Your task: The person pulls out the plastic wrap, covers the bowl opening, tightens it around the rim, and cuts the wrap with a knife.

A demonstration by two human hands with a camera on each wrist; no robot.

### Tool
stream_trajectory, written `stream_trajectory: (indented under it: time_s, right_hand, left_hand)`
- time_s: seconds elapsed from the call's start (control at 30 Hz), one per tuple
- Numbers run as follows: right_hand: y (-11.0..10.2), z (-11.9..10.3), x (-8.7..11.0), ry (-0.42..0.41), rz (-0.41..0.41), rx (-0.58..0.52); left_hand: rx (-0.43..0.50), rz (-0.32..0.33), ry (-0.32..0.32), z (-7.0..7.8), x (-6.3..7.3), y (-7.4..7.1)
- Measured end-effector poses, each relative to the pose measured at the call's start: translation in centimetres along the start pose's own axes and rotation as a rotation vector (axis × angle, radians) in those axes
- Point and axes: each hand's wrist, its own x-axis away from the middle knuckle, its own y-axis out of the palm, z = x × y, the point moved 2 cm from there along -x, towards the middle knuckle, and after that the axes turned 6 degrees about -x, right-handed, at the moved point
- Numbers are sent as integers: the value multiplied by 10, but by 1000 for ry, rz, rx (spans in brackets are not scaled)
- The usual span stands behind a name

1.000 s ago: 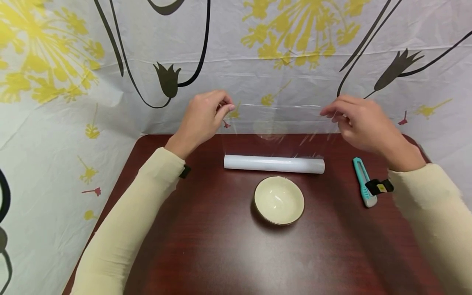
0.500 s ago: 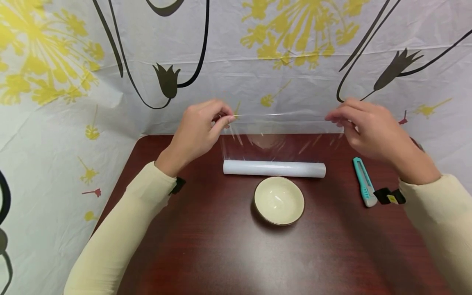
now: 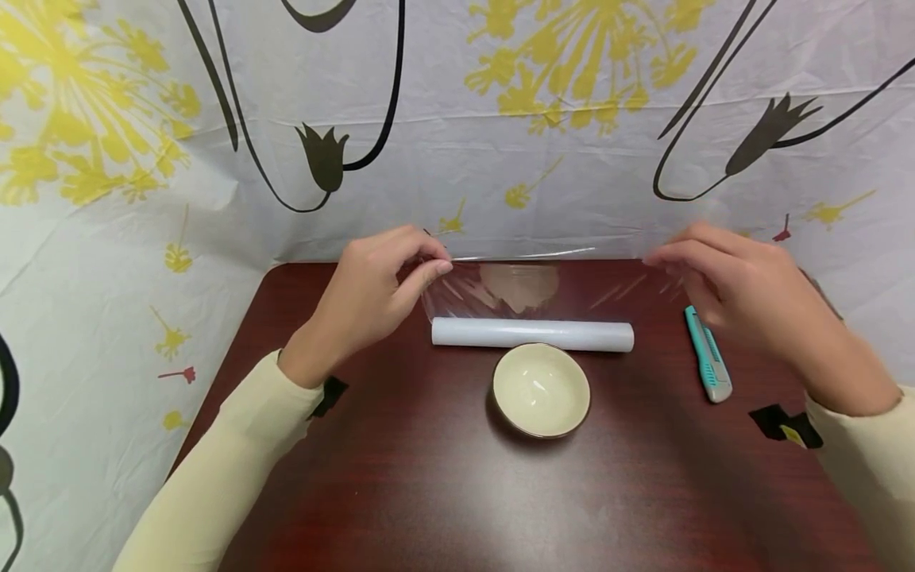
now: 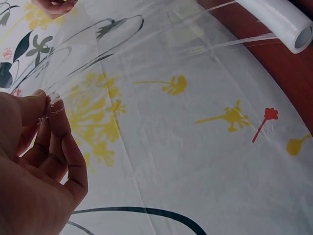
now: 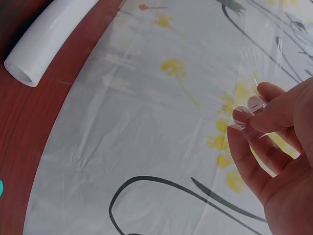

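Note:
A roll of clear plastic wrap (image 3: 532,334) lies crosswise on the table, touching or nearly touching the far rim of a cream bowl (image 3: 541,390). From the roll a transparent sheet (image 3: 518,286) rises toward the wall, held between both hands. My left hand (image 3: 375,290) pinches its left corner between thumb and fingers; in the left wrist view the film bunches at the fingertips (image 4: 57,105). My right hand (image 3: 758,302) pinches the right corner, and the right wrist view shows crumpled film at the thumb and fingers (image 5: 239,115). The bowl has nothing visible inside.
A teal utility knife (image 3: 708,355) lies on the right of the dark red-brown table (image 3: 457,508), near the right forearm. A white cloth (image 3: 457,159) with yellow and dark flower prints hangs behind the table and at its sides.
Both hands have come lower and nearer, spreading slightly apart with the film between them. The roll has shifted a little toward the bowl. Bowl and knife stay put.

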Motion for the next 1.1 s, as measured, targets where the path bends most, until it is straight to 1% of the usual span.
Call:
stream_trajectory:
  time_s: [0.1,0.2,0.27,0.5,0.7,0.9,1.1]
  right_hand:
    - [-4,-10,3,-5,-22,20]
    - [-6,-19,5,-30,-28,54]
    - [-7,-24,7,-43,-19,52]
    - [-9,-42,14,-51,53,-36]
    - [-13,-52,21,-62,51,-40]
    - [-16,-59,29,-65,53,-38]
    - [-17,-67,30,-79,98,-65]
  left_hand:
    - [-5,0,9,4,7,-3]
    - [-13,-1,17,7,14,-5]
    - [-11,-1,19,9,17,-6]
    - [-21,-2,52,15,25,-11]
    - [-9,-13,74,20,32,-14]
    - [21,-33,105,25,42,-16]
    - [19,-50,130,29,50,-20]
